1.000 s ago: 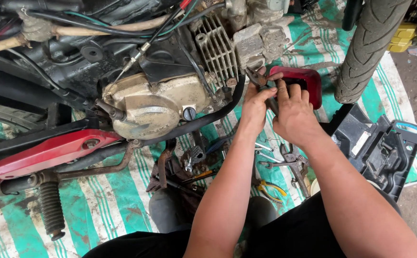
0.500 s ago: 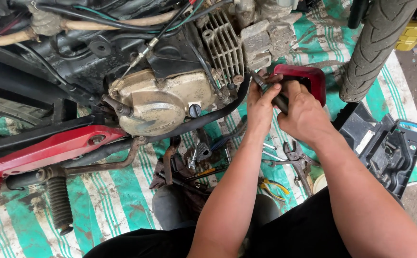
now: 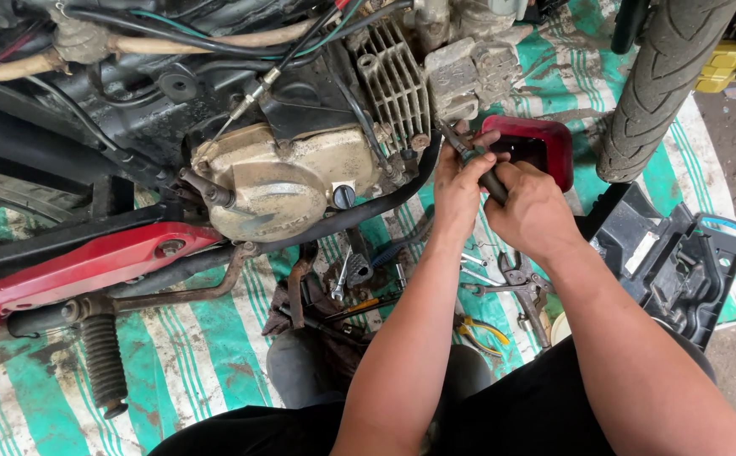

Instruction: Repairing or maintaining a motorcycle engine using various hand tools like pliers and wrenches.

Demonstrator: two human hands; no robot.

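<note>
Wrench (image 3: 479,169) — stiff steel, likely greasy — is clenched at its handle by right hand (image 3: 530,211); left hand (image 3: 457,181) grips it toward eleven o'clock.

Head camera looks steeply down (close) at engine (image 3: 300,181).

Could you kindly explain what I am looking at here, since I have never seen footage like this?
This is one view from a camera worn on a person's head, looking down at their own bare arms. A motorcycle engine lies on its side over a green-and-white striped tarp. Both hands grip a dark-handled tool: the left hand near its tip at the engine, the right hand around the handle. Behind them sits a red tray. Loose pliers and wrenches lie on the tarp, with an open black tool case to the right beside the tyre.
</note>
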